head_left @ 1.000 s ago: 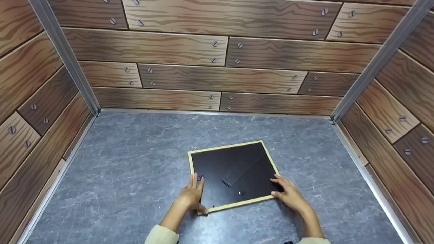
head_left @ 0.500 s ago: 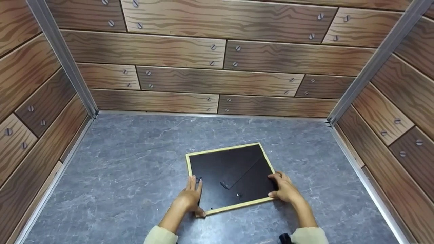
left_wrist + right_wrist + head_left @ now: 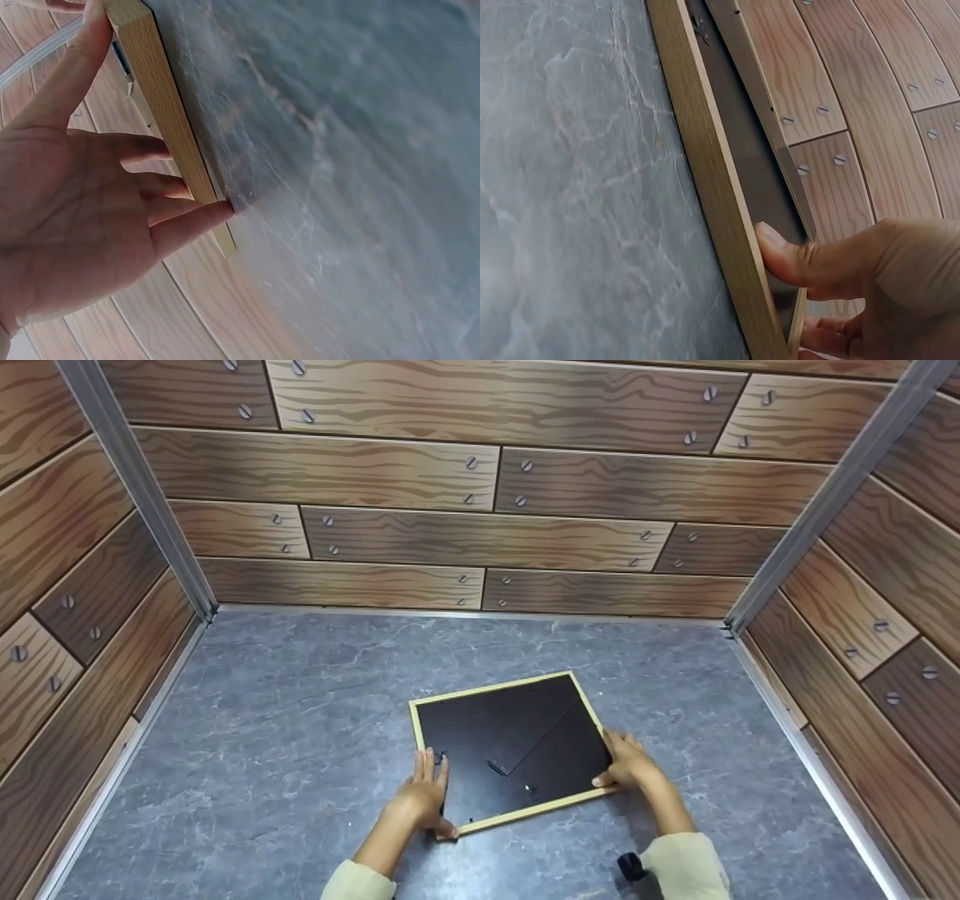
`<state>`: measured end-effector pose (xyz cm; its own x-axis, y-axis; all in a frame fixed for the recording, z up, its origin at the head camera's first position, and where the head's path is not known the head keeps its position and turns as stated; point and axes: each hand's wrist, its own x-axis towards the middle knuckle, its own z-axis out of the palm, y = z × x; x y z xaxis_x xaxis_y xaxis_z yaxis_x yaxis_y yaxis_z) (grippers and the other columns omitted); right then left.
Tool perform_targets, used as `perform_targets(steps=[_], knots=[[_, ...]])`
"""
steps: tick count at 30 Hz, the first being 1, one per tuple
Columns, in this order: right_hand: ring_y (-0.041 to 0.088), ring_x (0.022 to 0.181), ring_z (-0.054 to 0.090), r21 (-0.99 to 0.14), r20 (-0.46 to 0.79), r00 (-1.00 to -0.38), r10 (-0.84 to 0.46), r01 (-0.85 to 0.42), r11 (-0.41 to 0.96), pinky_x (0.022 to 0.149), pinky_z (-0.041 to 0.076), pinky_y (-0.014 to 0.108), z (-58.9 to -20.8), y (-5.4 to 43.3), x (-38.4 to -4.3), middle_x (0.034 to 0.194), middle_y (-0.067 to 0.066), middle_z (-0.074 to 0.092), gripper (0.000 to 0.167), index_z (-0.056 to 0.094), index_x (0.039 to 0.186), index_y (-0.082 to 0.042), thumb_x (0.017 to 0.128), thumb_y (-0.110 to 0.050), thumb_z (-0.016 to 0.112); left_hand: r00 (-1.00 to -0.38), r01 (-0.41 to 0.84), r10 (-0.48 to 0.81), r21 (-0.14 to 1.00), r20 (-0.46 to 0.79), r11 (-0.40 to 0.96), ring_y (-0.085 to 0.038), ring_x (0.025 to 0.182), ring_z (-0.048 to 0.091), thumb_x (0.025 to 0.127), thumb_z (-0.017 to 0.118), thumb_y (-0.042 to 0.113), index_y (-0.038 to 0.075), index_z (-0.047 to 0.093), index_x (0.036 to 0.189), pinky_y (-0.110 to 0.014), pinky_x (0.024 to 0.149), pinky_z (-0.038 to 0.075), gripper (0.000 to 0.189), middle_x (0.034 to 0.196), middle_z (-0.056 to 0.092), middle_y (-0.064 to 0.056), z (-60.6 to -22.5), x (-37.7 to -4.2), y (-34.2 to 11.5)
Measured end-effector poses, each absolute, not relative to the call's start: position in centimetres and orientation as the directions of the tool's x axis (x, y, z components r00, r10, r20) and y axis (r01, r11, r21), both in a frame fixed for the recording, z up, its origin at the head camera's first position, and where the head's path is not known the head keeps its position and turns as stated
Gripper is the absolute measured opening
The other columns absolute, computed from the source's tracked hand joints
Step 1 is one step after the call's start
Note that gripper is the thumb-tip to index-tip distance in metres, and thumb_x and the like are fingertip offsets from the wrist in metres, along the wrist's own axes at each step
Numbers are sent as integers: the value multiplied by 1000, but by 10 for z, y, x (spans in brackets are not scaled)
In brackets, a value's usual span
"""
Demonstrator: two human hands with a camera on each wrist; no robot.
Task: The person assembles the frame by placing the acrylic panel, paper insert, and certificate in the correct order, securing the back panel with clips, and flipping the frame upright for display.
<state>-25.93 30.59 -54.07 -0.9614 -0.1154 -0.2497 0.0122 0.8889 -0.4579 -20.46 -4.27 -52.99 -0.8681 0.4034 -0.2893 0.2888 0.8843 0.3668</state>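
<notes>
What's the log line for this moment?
picture frame: back up on grey marbled surface | left hand: touching left edge and near-left corner | right hand: gripping near-right corner

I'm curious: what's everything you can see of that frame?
The frame lies back up, askew, on the grey marbled surface. Its pale yellow border looks like wood; its black back panel bears a diagonal line and small dark fittings. The left hand touches its left side and near-left corner; the right hand grips the near-right corner.
</notes>
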Motion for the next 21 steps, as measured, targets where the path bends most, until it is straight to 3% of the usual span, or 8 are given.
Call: perform_targets(steps=[6, 11, 18, 21], knots=[[55, 120, 25, -460, -141, -976, -165, -83, 884, 97, 24, 60, -545, 312, -246, 126, 42, 31, 84, 32, 134, 15, 70, -17, 78, -878, 287, 393, 358, -272, 889, -42, 133, 9, 61, 83, 37, -6, 27, 140, -49, 99, 31, 106, 144, 13, -32, -532, -204, -41], [46, 111, 38, -441, -103, -981, -166, -104, 891, 93, 31, 55, -546, 310, -235, 115, 33, 41, 78, 34, 131, 18, 73, -16, 76, -895, 288, 374, 329, -241, 900, -40, 133, 15, 58, 85, 36, -3, 32, 140, -49, 100, 29, 106, 144, 18, -29, -531, -208, -41], [56, 115, 32, -408, -92, -988, -125, -77, 910, 95, 27, 60, -547, 298, -211, 122, 45, 34, 82, 35, 127, 22, 73, -26, 75, -912, 274, 351, 322, -212, 906, -38, 132, 20, 57, 87, 24, -3, 37, 138, -50, 102, 25, 98, 144, 22, -26, -529, -210, -48], [52, 107, 42, -374, -43, -993, -113, -89, 923, 91, 33, 57, -550, 290, -199, 112, 38, 43, 81, 40, 122, 23, 72, -30, 76, -924, 278, 338, 292, -180, 915, -38, 130, 25, 57, 86, 19, -4, 39, 135, -49, 101, 27, 94, 142, 27, -25, -527, -213, -52]])
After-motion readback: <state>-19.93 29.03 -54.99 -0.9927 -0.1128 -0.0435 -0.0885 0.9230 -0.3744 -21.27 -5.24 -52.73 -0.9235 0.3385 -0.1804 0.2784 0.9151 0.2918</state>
